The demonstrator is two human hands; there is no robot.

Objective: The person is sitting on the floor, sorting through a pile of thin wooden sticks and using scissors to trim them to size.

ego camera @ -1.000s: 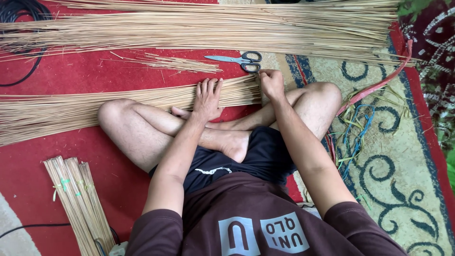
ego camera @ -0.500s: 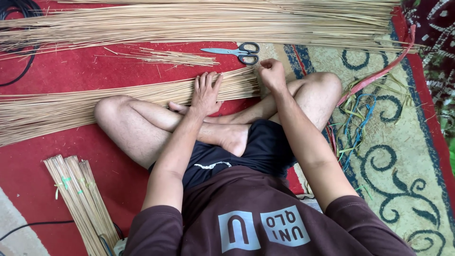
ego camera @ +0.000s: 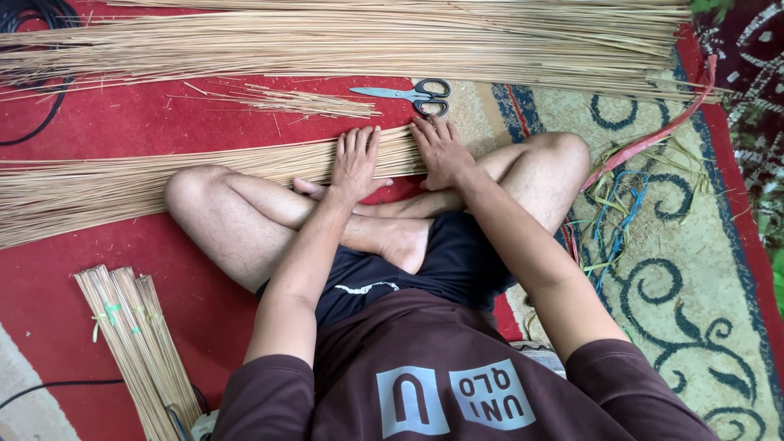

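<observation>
I sit cross-legged on a red carpet (ego camera: pixel 98 122). A long flat layer of thin pale sticks (ego camera: pixel 122 184) lies across the floor in front of my shins. My left hand (ego camera: pixel 355 159) rests flat on that layer near its right end, fingers spread. My right hand (ego camera: pixel 441 147) lies palm down just beside it, on the tips of the same sticks. Neither hand grips anything. Grey-handled scissors (ego camera: pixel 412 92) lie just beyond my right hand.
A much larger spread of sticks (ego camera: pixel 367 37) fills the far side. A small loose bunch (ego camera: pixel 302 102) lies between. Tied stick bundles (ego camera: pixel 131 343) sit at lower left. Coloured strings (ego camera: pixel 616 216) and a pink strap (ego camera: pixel 653 135) lie on the patterned rug at right. Black cable (ego camera: pixel 37 16) coils at top left.
Both hands have shifted slightly along the stick layer and now lie flatter; the right hand has opened from a curled pose. The view has tilted a little.
</observation>
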